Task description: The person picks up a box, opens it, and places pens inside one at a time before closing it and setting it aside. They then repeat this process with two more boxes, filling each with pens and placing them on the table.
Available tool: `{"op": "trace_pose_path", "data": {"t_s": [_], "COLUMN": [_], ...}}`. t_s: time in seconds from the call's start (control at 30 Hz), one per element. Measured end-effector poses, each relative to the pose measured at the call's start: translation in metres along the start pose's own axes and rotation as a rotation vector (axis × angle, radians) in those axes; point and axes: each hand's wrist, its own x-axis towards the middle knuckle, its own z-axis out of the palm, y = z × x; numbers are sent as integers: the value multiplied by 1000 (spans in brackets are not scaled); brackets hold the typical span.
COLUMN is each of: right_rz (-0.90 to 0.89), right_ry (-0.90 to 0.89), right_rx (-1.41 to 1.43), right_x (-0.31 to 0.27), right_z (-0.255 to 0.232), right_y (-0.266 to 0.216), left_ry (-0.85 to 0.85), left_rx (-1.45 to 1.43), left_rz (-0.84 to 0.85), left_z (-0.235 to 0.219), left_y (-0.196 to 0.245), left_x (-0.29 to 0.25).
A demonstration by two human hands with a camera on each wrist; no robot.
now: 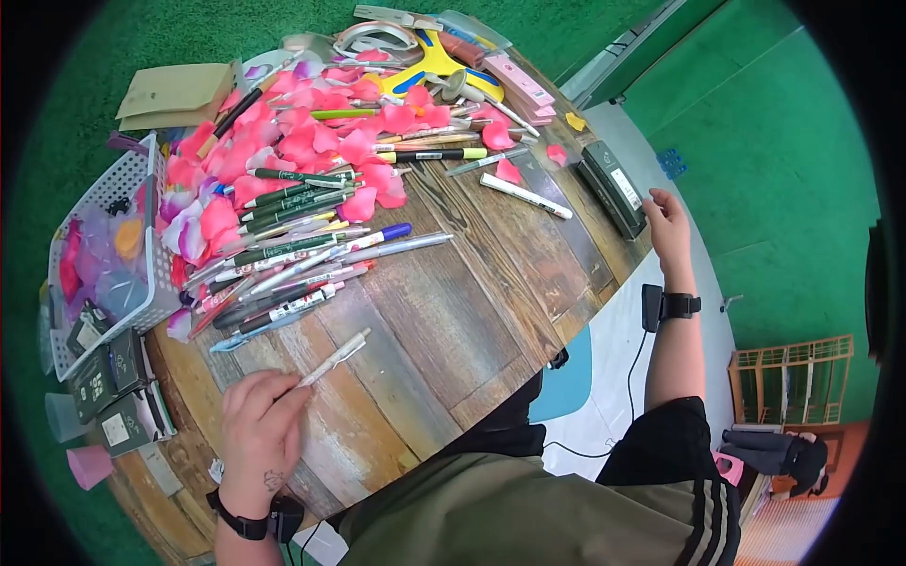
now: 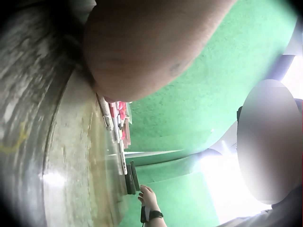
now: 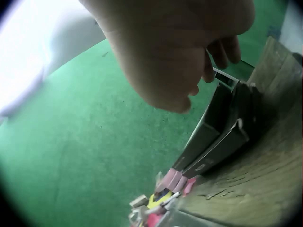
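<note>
My left hand (image 1: 260, 429) pinches the end of a white pen (image 1: 340, 356) over the lower left of the table; in the left wrist view this hand (image 2: 147, 47) fills the top. At the table's right edge, my right hand (image 1: 668, 236) is beside a dark box (image 1: 613, 189), its fingers loosely bent. The right wrist view has the hand (image 3: 175, 47) near the upper end of two dark box parts (image 3: 222, 142); whether it touches them I cannot tell. A white marker (image 1: 526, 196) lies left of the box.
Pens (image 1: 293, 255) and pink petals (image 1: 302, 137) cover the table's upper left. A white basket (image 1: 156, 236) stands at the left edge, dark boxes (image 1: 118, 377) below it. Further up are a yellow-and-blue object (image 1: 432, 61), pink boxes (image 1: 519, 85) and a brown envelope (image 1: 175, 91).
</note>
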Motion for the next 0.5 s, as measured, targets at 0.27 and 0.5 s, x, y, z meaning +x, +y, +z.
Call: {"op": "trace_pose_path", "data": {"t_s": [0.27,0.5], "right_rz": [-215,-645], "right_ry": [-331,-210], "right_rx": [-368,-342], "right_x": [0,-21], "right_z": [14,35], "right_y": [-70,-104], "left_ry": [55,130], "left_rx": [-7,-27], "left_rz": [-37,-110], "left_z": [0,6], "left_y": [-5,-20], "left_x": [-3,-8]}}
